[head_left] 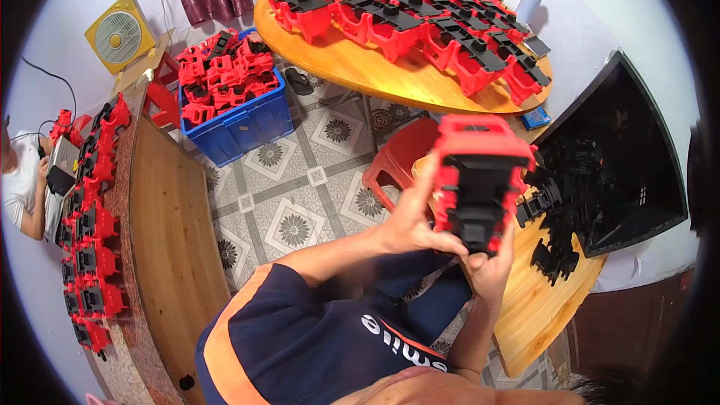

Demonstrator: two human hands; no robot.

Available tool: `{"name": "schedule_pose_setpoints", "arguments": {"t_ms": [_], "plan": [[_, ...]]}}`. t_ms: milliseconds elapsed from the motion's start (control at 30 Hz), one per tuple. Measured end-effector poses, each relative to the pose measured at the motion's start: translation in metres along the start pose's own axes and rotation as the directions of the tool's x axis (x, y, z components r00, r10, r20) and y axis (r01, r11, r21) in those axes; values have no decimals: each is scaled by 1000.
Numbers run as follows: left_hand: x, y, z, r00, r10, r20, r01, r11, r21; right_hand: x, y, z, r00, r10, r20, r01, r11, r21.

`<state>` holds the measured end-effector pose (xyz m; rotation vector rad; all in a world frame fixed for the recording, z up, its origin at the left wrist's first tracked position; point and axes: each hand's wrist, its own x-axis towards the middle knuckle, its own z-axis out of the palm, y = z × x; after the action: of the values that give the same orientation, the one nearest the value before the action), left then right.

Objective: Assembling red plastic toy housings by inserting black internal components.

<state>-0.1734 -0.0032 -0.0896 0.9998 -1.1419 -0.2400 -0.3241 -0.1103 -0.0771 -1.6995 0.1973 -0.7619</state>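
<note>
Both my hands hold a red plastic housing with a black plastic insert point(481, 187) in front of me, above the edge of the wooden bench. My left hand point(415, 219) is closed on its left side, with the thumb near the lower end. The right hand point(493, 266) grips the lower right corner, and its fingers are partly hidden behind the piece. The red part is slightly blurred. Just right of it, loose black plastic parts point(555, 259) lie on the bench point(525, 322), spilling from a tipped black bin point(637, 157).
A round wooden table point(330, 60) carries rows of red-and-black housings point(390, 22). A blue crate point(240, 131) full of similar pieces stands on the tiled floor. A red stool point(390, 165) sits beyond my hands. More housings point(90, 262) line a counter at left, near another person point(26, 187).
</note>
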Motion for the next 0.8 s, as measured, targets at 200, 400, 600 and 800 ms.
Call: {"name": "schedule_pose_setpoints", "arguments": {"t_ms": [200,400,600,800], "plan": [[56,30,-60,684,-375,-626,117,903,-413,71,-11,37,981,-183,72,193,965,-180],[94,1,-108,696,-256,-671,4,936,-353,158,-12,101,918,-246,310,358,849,-389],[87,-9,-153,744,-462,-483,325,882,-342,200,17,146,964,-255,72,265,907,-328],[78,-34,-207,562,351,-749,398,679,617,202,28,178,957,-290,-10,263,882,-391]]}}
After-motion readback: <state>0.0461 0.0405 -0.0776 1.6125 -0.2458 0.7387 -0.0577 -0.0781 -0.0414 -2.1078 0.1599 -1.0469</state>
